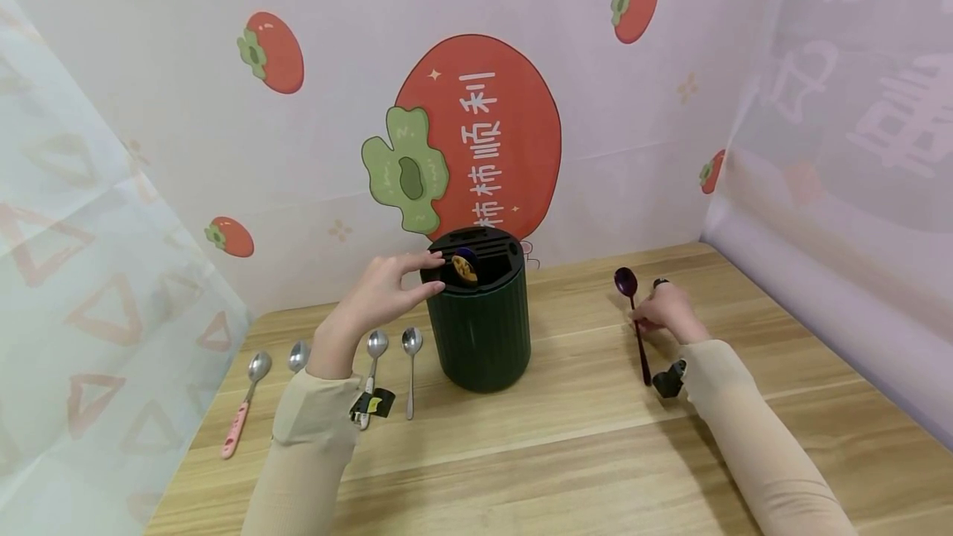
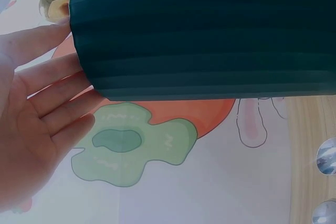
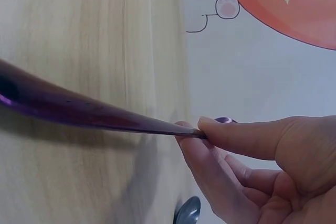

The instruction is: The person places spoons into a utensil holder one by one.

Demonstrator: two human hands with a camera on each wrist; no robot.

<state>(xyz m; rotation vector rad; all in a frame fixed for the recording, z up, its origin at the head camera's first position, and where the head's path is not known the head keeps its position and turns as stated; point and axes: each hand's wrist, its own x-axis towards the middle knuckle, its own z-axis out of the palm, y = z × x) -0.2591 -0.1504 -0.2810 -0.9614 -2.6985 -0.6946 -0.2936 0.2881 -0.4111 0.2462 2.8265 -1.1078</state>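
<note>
My right hand (image 1: 665, 308) pinches the dark handle of a purple spoon (image 1: 626, 281) between thumb and fingers, over the right part of the table. In the right wrist view the spoon's handle (image 3: 94, 113) runs left from the fingertips. Across the table, my left hand (image 1: 380, 288) is at the rim of a dark green ribbed utensil holder (image 1: 480, 337), fingers extended and holding nothing. A shiny spoon bowl (image 1: 465, 268) shows in the holder's opening, its handle hidden inside. The left wrist view has the fingers (image 2: 58, 90) against the holder's rim end.
Left of the holder lie a pink-handled spoon (image 1: 259, 366), a spoon (image 1: 299, 356) partly hidden by the left arm, a spoon (image 1: 377, 343) with a patterned handle and a plain metal spoon (image 1: 412, 341). Another dark spoon (image 3: 188, 211) lies beyond the right hand. A printed cloth (image 1: 335, 147) hangs behind.
</note>
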